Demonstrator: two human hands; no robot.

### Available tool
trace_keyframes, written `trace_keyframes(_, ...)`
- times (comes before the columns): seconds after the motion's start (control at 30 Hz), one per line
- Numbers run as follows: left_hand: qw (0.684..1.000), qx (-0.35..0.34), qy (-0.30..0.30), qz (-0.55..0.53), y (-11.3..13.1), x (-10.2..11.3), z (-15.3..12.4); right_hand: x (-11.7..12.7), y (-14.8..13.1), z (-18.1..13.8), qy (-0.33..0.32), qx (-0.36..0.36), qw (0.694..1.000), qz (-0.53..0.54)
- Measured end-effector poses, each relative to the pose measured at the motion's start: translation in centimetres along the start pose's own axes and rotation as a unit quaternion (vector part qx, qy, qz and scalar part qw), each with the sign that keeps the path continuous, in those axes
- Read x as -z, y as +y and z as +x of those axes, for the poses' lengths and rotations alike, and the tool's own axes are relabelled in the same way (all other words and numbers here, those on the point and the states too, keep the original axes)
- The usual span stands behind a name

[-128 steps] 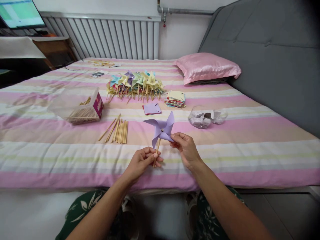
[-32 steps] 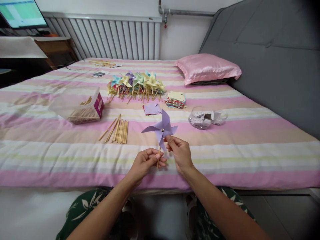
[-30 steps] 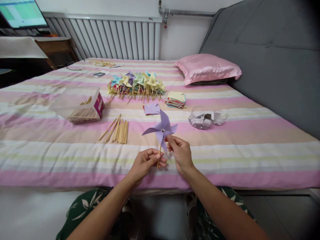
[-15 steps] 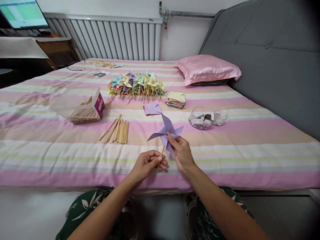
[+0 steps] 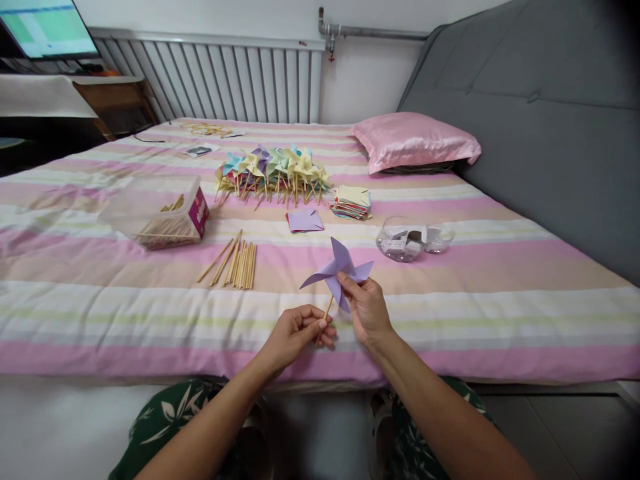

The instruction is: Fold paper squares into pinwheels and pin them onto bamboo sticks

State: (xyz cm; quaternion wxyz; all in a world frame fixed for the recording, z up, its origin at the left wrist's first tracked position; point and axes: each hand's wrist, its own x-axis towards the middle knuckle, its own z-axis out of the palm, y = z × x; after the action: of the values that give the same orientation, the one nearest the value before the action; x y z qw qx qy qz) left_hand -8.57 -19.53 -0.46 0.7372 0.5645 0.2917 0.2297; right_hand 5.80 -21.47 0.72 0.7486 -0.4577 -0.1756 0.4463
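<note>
A purple paper pinwheel on a thin wooden stick is held up over the near edge of the bed. My left hand grips the stick between thumb and fingers, low down. With its thumb on the pinwheel's centre, my right hand pinches the paper blades, and its other fingers are behind them. Just beyond lie purple paper squares with slits cut at the corners. To the left, several loose wooden sticks lie side by side on the striped bedspread.
Finished pinwheels are heaped farther back, beside a stack of coloured paper squares. A clear plastic box holding sticks stands at left. Clear containers with small items sit at right, before a pink pillow.
The pinwheel has shifted slightly right and down, and its blades have tilted a little. My right thumb now covers its centre. Both hands keep their hold.
</note>
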Motion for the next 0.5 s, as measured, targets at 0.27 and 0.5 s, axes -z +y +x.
trace_keyframes(0.27,1.0,0.001,-0.007,0.003,-0.1,-0.14,-0.09,0.07,0.32,-0.03,0.0,0.017,1.0,-0.011)
trace_keyframes(0.5,1.0,0.012,-0.002,0.008,-0.29,0.06,-0.07,0.13,0.1,0.58,0.035,0.04,0.999,0.004)
